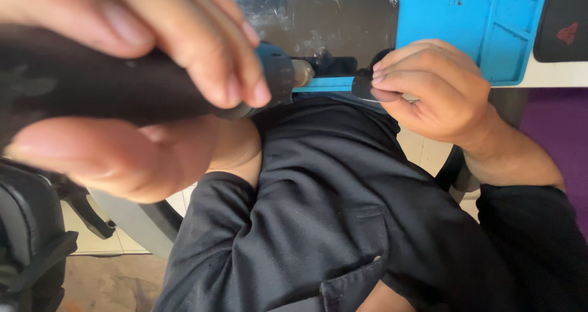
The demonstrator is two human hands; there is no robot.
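My left hand (pixel 153 73) is close to the camera and grips a black rotary tool (pixel 73 85) around its body. The tool has a teal collar (pixel 278 73) and a metal tip (pixel 302 73) that points right. My right hand (pixel 429 91) pinches a small dark flat round piece (pixel 363 89) between thumb and fingers, just right of the tool's tip. Tip and piece are very near each other; I cannot tell whether they touch. Both hands hover at the near edge of a blue work mat (pixel 441 24), above my black shirt (pixel 318 214).
A dark scratched rectangular plate (pixel 331 24) lies on the blue mat. A black pad with a red mark (pixel 563 24) sits at the top right. A black chair part (pixel 30 238) is at the lower left, a purple surface (pixel 554 122) at the right, tiled floor below.
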